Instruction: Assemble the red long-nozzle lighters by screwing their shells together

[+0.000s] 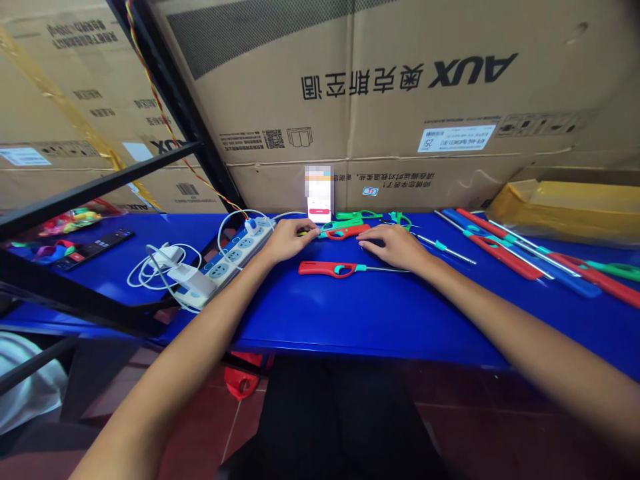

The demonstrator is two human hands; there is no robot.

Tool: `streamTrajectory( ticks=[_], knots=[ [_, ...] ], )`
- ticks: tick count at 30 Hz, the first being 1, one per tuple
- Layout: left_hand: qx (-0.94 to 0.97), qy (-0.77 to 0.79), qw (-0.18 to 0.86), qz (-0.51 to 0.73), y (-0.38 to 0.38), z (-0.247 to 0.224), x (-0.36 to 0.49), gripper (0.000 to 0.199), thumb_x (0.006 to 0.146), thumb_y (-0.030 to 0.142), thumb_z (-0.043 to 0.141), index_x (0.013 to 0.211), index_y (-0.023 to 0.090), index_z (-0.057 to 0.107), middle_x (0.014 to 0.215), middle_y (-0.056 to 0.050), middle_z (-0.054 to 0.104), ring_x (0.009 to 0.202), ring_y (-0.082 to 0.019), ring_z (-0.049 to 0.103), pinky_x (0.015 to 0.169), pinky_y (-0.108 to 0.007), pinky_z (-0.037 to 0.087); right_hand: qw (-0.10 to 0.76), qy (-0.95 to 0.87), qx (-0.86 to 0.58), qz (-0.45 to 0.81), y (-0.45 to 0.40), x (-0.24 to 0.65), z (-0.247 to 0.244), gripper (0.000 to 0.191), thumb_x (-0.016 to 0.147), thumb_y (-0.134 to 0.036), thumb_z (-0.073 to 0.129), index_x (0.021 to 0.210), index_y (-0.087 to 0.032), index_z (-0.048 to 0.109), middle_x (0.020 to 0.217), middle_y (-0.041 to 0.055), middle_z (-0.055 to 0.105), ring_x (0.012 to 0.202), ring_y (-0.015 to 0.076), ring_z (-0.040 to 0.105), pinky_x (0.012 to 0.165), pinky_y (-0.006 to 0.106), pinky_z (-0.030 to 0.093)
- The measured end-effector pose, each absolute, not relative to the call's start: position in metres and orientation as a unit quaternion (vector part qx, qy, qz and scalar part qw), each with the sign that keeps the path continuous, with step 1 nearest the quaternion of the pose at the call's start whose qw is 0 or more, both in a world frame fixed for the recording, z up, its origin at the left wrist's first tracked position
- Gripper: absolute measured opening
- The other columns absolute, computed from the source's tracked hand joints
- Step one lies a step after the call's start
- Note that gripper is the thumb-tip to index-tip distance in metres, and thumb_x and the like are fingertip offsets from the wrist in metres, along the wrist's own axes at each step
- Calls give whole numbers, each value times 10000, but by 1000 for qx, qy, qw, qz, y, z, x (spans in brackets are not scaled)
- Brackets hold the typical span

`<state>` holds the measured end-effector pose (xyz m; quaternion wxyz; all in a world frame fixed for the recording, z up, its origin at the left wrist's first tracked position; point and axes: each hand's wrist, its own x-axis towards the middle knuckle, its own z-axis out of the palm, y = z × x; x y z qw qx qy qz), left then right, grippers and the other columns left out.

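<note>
At the back of the blue shelf (340, 320), both my hands are at a long-reach gas lighter with a red handle (345, 232) and a teal trigger part. My left hand (293, 240) has its fingers closed at the lighter's left end; the fingertips partly hide what they grip. My right hand (395, 245) is curled, thumb and fingers close together at the handle's right end. Behind them lies a green lighter (357, 215), partly covered. Nearer to me, a second red lighter (320, 269) lies flat, its metal tube pointing right under my right wrist.
Several red, blue and green lighters (515, 257) lie at the right. A phone (320, 195) stands against a large cardboard box (350, 100). A power strip (235, 253) with chargers and white cables sits left, beside a black metal post (175, 80). A taped box (570, 207) stands back right.
</note>
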<state>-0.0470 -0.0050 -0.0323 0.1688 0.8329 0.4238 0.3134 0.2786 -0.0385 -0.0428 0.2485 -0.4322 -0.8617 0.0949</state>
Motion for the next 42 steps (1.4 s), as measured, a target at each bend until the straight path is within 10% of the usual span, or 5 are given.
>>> streamTrajectory(
  ticks=[18,42],
  knots=[
    [859,405,130,286,2,-39,-51,194,998,274,658,1076,199,819,1059,-82,804,904,-222,695,857,-368,538,251,-875,-403,90,-39,275,-47,293,1043,-276,627,1144,-320,898,1242,54,873,1188,335,766,1131,580,576],
    [914,350,44,203,8,-48,-48,455,953,117,551,1242,240,879,1257,-113,757,1158,-273,722,1076,-444,577,231,-869,-424,107,-15,282,-77,500,1151,-536,567,1620,-381,647,1769,30,541,1686,380,425,1395,678,350]
  ],
)
